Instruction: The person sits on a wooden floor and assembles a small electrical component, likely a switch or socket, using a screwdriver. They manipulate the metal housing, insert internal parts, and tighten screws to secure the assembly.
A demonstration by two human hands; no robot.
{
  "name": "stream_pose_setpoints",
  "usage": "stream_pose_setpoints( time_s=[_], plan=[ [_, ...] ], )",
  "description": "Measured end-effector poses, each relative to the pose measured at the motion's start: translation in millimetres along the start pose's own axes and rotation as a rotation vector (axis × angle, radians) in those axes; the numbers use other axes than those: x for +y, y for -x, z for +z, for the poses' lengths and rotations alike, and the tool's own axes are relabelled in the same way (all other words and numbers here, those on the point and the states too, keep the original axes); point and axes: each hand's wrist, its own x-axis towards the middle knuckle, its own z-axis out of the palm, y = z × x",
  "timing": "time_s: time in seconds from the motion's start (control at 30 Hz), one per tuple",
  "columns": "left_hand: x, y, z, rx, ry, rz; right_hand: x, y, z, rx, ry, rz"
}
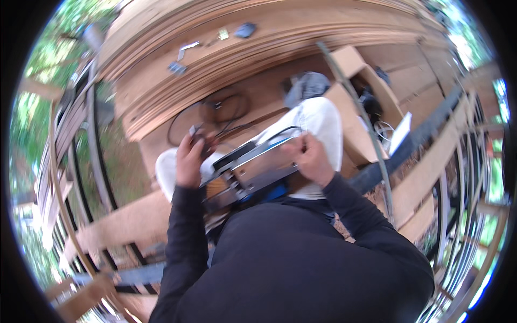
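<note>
Across my lap lies an upturned power tool (266, 169) with a flat metal sole and some blue on its body; it looks like an electric planer. My right hand (312, 159) is closed on its right end, by a dark cord. Above its left end, apart from the sole, my left hand (191, 156) is raised with fingers closed round a small dark object with a grey tip (194, 130). Blur and the fingers hide what kind of thing it is. A brownish part (216, 187) shows at the tool's left end.
Stacked boards (156, 86) ahead carry a bent metal tool (187, 49), a small blue item (176, 68), a yellowish piece (223, 34) and a dark blue item (245, 29). A black cable (237, 110) coils beyond my knees. An open cardboard box (344, 118) stands right.
</note>
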Motion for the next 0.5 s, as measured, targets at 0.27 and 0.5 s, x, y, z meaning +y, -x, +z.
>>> stream_pose_setpoints(
  time_s=[0.27,0.5],
  plan=[
    [-16,-2,5,-0.1,-0.094,-0.124,5,-4,0,-0.023,-0.179,0.101],
    [-5,30,16,-0.055,-0.094,-0.064,0,-14,-14,-0.119,0.12,-0.061]
  ],
)
